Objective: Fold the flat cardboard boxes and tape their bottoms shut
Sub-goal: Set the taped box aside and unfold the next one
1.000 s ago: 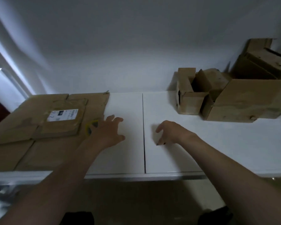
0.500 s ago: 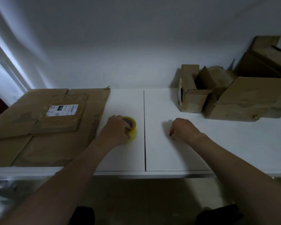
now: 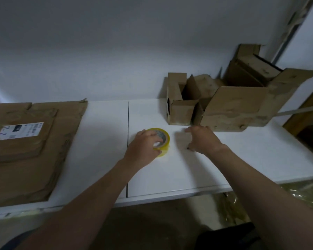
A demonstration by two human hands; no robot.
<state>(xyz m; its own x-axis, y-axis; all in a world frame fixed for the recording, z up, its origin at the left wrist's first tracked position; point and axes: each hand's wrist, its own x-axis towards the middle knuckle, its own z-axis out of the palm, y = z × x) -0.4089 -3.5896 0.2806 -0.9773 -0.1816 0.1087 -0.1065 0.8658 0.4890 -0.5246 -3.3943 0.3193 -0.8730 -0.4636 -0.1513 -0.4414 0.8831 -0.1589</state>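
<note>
Head cam: L hand [image 3: 144,147] grips yellow tape roll [image 3: 165,139], flat on table [image 3: 242,159]; R hand [image 3: 203,141] fingers loose.

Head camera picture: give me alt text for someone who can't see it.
A person's left hand grips a yellow tape roll on a white table, with the open right hand beside it. At the left lies flat cardboard with a label, and folded boxes stand at the back right.
</note>
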